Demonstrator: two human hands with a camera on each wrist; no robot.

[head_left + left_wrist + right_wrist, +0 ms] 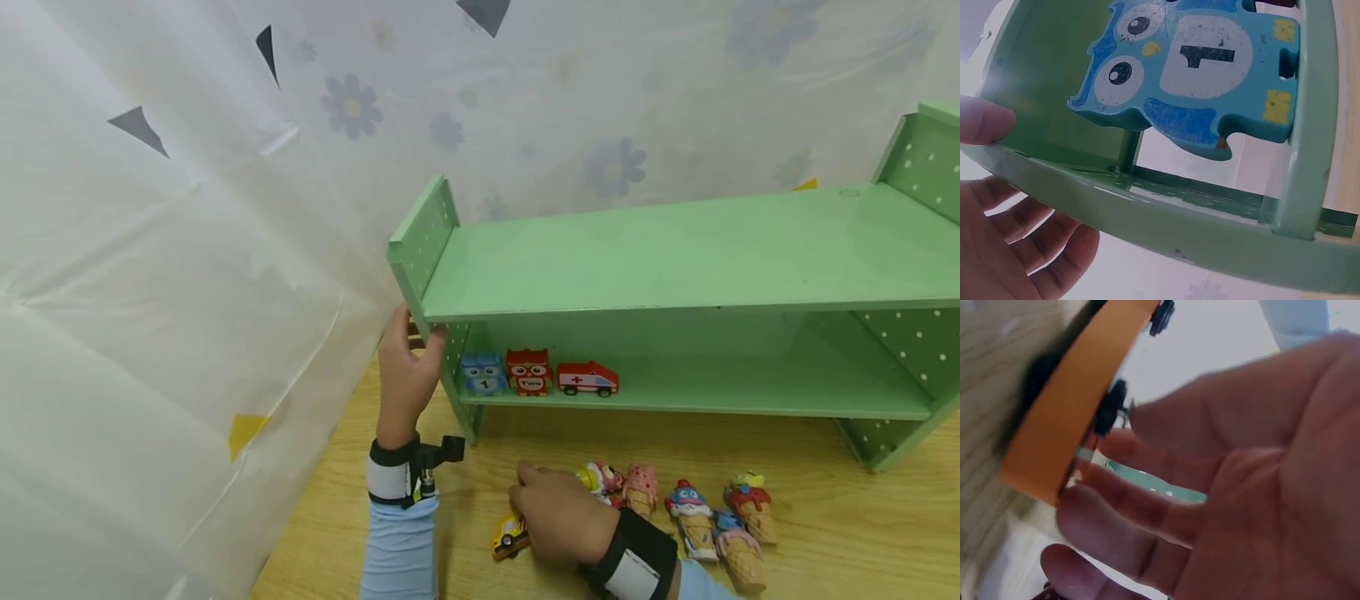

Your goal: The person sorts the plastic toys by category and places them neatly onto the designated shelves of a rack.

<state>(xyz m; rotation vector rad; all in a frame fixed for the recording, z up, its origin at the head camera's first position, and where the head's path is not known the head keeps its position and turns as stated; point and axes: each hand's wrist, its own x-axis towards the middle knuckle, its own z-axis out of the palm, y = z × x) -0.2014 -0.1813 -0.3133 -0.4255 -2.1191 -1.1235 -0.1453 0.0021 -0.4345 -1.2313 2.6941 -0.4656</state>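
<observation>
My left hand (408,367) holds the left side panel of the green shelf (600,258), thumb on the inner side and fingers along the outside. Just inside that panel stands a blue owl block (1204,69) marked 1. Beside it on the lower board are a red owl block (529,372) reading "Two" and a red and white toy ambulance (588,379). Low over the table, my right hand (562,512) has its thumb and bent fingers at a yellow toy car (509,536). The right wrist view shows its orange underside and black wheels, blurred; the hand hides part of it.
Several ice-cream-cone toys (696,521) lie on the wooden table (862,517) to the right of my right hand, some partly behind it. White sheeting (187,250) with printed flowers hangs behind the shelf and down the left side.
</observation>
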